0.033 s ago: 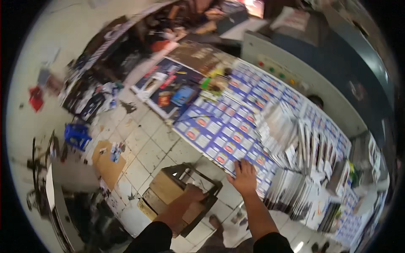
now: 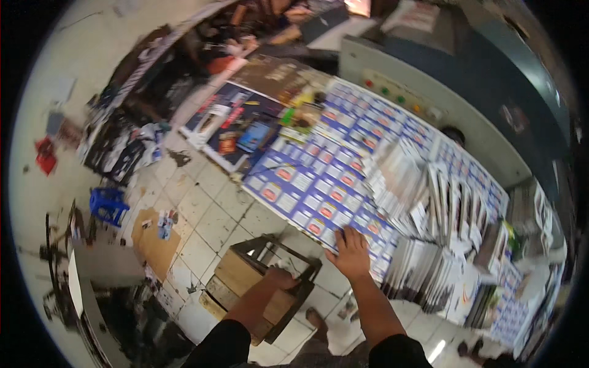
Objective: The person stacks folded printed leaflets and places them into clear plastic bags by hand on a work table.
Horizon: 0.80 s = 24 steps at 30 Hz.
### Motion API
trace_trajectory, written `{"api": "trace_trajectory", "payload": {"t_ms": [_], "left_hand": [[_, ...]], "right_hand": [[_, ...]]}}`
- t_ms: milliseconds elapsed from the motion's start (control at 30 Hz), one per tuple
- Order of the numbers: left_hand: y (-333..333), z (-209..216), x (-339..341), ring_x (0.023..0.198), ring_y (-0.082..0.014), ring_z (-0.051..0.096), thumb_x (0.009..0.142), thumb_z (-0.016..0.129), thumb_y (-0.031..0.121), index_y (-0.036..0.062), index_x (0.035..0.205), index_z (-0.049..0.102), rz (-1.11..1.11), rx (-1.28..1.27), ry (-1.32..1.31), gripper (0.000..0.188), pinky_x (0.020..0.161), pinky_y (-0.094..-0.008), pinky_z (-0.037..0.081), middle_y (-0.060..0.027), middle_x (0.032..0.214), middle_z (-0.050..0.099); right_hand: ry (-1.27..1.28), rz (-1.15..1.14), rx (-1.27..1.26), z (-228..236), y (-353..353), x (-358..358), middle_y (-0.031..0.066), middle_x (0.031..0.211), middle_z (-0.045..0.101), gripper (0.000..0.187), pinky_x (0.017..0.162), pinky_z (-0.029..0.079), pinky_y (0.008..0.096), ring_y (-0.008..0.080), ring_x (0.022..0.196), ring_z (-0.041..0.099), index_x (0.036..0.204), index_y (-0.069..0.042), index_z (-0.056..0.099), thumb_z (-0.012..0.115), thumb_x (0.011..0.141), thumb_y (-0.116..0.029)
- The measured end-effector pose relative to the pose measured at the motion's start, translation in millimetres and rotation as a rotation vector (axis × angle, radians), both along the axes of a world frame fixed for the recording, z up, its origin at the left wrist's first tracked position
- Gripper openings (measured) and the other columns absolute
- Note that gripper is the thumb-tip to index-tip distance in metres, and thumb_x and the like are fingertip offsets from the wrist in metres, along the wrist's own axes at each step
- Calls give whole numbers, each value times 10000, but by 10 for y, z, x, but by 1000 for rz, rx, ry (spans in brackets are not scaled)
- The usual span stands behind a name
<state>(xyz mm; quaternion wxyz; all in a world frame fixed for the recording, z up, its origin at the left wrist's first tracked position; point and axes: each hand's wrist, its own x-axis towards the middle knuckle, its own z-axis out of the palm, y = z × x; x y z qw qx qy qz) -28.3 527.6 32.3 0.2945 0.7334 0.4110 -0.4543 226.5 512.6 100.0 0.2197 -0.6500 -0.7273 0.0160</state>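
My left hand (image 2: 281,278) is closed at the edge of a wooden stool (image 2: 240,270), which has a light plank seat and a dark frame. Its fingertips are partly hidden, and a bit of something whitish shows beside them. My right hand (image 2: 351,254) rests palm down, fingers stretched out, on the near edge of a table covered with blue-and-white printed sheets (image 2: 294,184). To the right of that hand stand a stack of papers on edge (image 2: 417,276) and a fanned pile of folded paper (image 2: 396,178).
A grey machine with coloured buttons (image 2: 392,92) borders the table's far side. Cardboard (image 2: 150,239) lies on the tiled floor, near a blue plastic stool (image 2: 108,206). A blue packet (image 2: 257,136) sits on a dark printed board at the table's left end.
The whole view has shifted slightly, so the table and machine appear a little further left. Both hands keep their places on the stool and the table.
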Motion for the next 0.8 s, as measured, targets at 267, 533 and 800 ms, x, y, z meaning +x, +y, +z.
{"api": "trace_trajectory", "payload": {"t_ms": [267, 533, 800], "left_hand": [[325, -126, 387, 1100, -319, 661, 970, 352, 581, 87, 1081, 729, -105, -105, -48, 631, 952, -454, 498, -153, 1162, 700], [647, -209, 713, 1108, -318, 660, 978, 374, 555, 98, 1109, 723, -27, 52, -159, 589, 986, -459, 485, -141, 1162, 703], [385, -170, 525, 1162, -307, 608, 967, 495, 445, 145, 1192, 674, 100, 471, -664, 416, 1010, -477, 440, -128, 1217, 663]], "right_hand": [[59, -75, -130, -77, -8, 175, 195, 1408, 481, 653, 1083, 379, 514, 387, 1286, 464, 1273, -30, 587, 697, 824, -491], [100, -49, -22, -30, 42, 105, 192, 1392, 490, 625, 1063, 392, 524, 387, 1260, 481, 1257, -34, 595, 707, 813, -459], [88, -26, -38, 21, -20, 34, 189, 1368, 514, 617, 1064, 399, 523, 394, 1258, 485, 1219, -25, 629, 728, 789, -457]]}}
